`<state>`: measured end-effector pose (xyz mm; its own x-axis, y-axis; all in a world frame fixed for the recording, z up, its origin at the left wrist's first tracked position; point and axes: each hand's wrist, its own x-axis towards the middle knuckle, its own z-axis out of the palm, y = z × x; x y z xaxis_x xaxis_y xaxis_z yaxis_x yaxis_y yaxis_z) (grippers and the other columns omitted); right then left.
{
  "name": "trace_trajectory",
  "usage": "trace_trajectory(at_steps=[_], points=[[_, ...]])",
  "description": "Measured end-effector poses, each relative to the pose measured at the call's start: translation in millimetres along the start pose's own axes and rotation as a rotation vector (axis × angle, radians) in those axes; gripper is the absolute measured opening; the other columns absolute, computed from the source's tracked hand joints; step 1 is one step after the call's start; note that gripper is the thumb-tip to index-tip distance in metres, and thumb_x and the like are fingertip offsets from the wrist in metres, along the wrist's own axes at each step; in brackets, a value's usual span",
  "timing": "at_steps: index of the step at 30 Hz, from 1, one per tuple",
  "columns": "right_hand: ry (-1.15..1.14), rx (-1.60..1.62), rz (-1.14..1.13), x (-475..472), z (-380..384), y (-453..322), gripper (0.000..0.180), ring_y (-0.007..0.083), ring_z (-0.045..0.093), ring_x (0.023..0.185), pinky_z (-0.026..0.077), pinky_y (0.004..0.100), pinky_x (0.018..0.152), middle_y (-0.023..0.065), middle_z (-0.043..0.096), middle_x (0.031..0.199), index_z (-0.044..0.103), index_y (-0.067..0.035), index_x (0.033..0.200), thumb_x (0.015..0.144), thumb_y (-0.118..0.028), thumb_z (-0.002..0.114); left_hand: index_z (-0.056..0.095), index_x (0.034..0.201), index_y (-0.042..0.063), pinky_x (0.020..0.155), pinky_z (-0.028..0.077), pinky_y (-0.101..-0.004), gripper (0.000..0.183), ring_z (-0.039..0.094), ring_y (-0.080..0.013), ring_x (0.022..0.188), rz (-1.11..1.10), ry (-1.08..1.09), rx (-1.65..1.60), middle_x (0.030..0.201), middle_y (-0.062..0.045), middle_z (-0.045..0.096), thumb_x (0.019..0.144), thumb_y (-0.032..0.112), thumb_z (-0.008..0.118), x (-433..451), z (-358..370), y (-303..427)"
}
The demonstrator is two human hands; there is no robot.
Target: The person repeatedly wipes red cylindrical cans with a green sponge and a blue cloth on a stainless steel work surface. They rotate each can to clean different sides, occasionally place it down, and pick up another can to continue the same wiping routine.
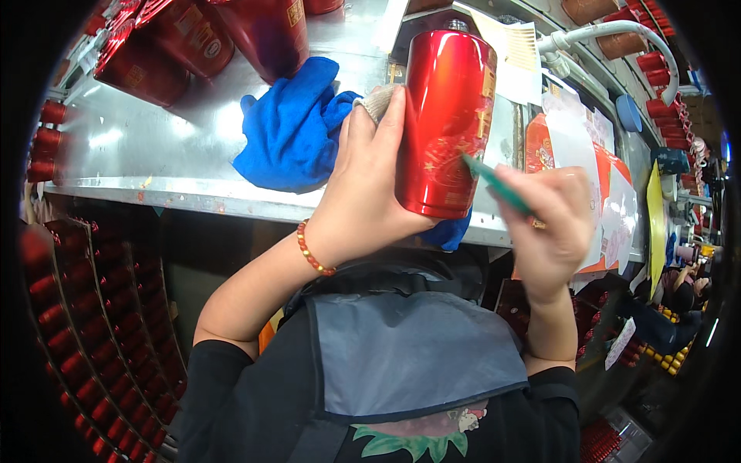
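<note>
My left hand (365,168) holds a glossy red bottle (440,110) tilted above the front edge of the metal table, its narrow clear neck pointing away from me. Beige fabric covers at least one of that hand's fingertips. My right hand (550,220), slightly blurred, grips a thin green tool (501,188) whose tip meets or nearly meets the gold and red decoration low on the bottle. Whether it touches, I cannot tell. A crumpled blue cloth (289,133) lies on the table just left of my left hand, and more blue cloth shows below the bottle.
Several large red bottles (260,35) stand at the table's back left. Printed sheets and cut papers (573,139) lie at the right, near a curved white pipe (625,28) and a small blue cup (628,113). Racks of red bottles (104,335) fill the lower left. People sit far right.
</note>
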<state>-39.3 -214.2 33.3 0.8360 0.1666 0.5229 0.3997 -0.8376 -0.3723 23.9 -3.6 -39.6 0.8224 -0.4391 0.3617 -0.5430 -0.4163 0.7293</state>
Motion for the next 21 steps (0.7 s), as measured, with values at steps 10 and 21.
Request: trace_trajectory(at_steps=[10,21], points=[[-0.301,0.087,-0.31,17.8,-1.1,-29.4,0.046,0.0226,0.053,0.074,0.04,0.0369,0.069,0.0023,0.063,0.08,0.08,-0.01,0.108,0.064,0.002,0.077,0.027,0.158,-0.006,0.115,0.038,-0.0458,0.118,0.042,-0.0453,0.136,-0.082,0.046,-0.051,0.148,-0.03,0.038,0.065,0.023,0.094,-6.0,2.5,8.4],[-0.348,0.355,0.173,59.6,0.3,15.7,0.024,0.0167,0.062,0.082,0.05,0.0312,0.075,0.0033,0.069,0.084,0.078,-0.006,0.102,0.08,-0.012,0.084,0.027,0.156,-0.008,0.111,0.041,-0.0463,0.117,0.044,-0.0442,0.133,0.08,0.055,-0.142,0.144,-0.029,0.041,0.069,0.034,0.093,-5.8,1.4,-18.4]])
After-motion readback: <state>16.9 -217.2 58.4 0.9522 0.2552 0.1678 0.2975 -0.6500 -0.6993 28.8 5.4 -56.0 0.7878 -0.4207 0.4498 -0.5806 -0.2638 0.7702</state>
